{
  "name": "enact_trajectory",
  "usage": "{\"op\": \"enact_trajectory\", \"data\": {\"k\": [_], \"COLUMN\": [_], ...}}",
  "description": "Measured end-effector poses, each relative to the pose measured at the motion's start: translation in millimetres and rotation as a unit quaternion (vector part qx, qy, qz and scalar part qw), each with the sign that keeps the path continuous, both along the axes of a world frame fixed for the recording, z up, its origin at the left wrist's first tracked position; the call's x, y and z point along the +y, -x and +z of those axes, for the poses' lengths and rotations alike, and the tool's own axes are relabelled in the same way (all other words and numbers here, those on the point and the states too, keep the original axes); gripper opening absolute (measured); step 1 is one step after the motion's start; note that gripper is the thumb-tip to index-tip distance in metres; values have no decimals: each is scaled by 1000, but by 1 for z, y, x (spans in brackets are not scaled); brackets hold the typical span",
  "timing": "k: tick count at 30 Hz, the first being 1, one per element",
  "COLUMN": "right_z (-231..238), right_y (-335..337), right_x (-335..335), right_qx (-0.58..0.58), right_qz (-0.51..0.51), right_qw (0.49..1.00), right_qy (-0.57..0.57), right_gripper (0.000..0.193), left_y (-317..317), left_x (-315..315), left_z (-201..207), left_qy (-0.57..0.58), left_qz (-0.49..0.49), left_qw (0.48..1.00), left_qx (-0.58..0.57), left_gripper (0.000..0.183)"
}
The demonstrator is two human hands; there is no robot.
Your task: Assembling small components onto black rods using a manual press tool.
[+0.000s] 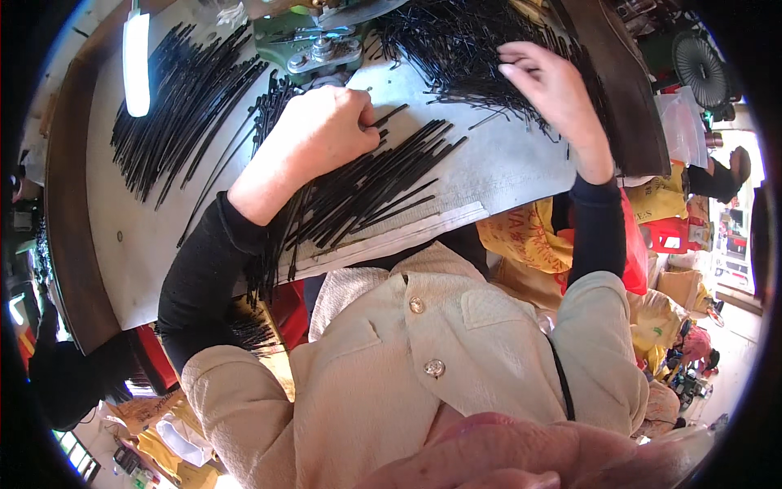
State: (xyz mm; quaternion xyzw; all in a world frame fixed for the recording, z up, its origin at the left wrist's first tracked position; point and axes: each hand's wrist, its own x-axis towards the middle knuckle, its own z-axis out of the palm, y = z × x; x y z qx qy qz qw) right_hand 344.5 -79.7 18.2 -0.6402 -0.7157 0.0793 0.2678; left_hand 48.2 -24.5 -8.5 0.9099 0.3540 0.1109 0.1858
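Observation:
My left hand (319, 134) is closed in front of the green machine. A thin black rod (393, 115) sticks out from between its thumb and fingers. Just below that hand, a loose row of black rods (366, 187) lies slantwise on the table. At the right, my right hand (555, 88) hovers by a large tangled heap of black rods (456, 61). Its thumb and fingers are apart, and nothing shows between them. The green machine (281, 50), with a metal fitting (324, 54) on top, stands at the table's far side.
A sheaf of black rods (175, 106) covers the table's left part. A bright white lamp (137, 65) hangs over it. The pale tabletop (106, 236) has a dark raised border (69, 212). Yellow sacks (529, 236) and a fan (700, 69) are at the right.

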Motion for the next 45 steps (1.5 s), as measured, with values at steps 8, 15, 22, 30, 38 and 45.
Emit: {"op": "enact_trajectory", "data": {"k": [8,15,22,30,38,45], "right_z": [-20,-33,-36,-31,-32,-20], "right_y": [74,79,72,93,82,72], "right_x": [40,61,64,70,77,44], "right_qx": [-197,-273,-277,-238,-245,-236], "right_qz": [144,200,191,201,260,280], "right_qw": [961,921,918,934,921,920], "right_qy": [-132,-190,-210,-173,-156,-138], "right_gripper": [15,5,6,15,16,4], "left_y": [-1,0,-2,1,7,12], "left_x": [-10,-14,-12,-11,-4,9], "left_z": [1,-4,-5,-2,0,2], "left_qy": [-106,-112,-135,-123,-4,96], "left_qz": [-47,-41,-48,-31,7,28], "left_qw": [993,992,990,990,995,986], "left_qx": [-23,-34,0,-55,-99,-134], "left_gripper": [15,15,16,13,16,26]}}
